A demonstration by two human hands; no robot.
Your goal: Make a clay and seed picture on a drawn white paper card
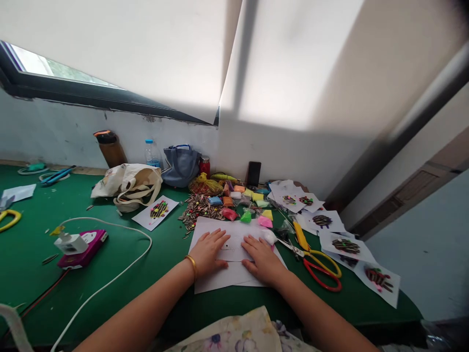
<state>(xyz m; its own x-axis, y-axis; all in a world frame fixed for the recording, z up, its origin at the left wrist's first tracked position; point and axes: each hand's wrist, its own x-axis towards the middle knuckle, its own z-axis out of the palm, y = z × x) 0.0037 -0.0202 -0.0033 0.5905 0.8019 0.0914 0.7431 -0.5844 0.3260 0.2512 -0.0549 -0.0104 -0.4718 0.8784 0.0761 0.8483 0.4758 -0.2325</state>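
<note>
White paper lies on the green table in front of me, with a smaller sheet on top that bears faint marks. My left hand rests flat on the left side of the sheets, fingers spread, a gold bangle at the wrist. Across from it, my right hand presses flat on the right side, fingers extended. Neither hand grips anything. A small white lump sits just beyond the right fingers. Scissors with red and yellow handles lie to the right of that hand.
Behind the paper are a heap of striped seeds and several coloured clay packets. Seed-decorated cards overlap at right; another card lies left. A magenta power strip trails a white cable. Bags and bottles stand along the wall.
</note>
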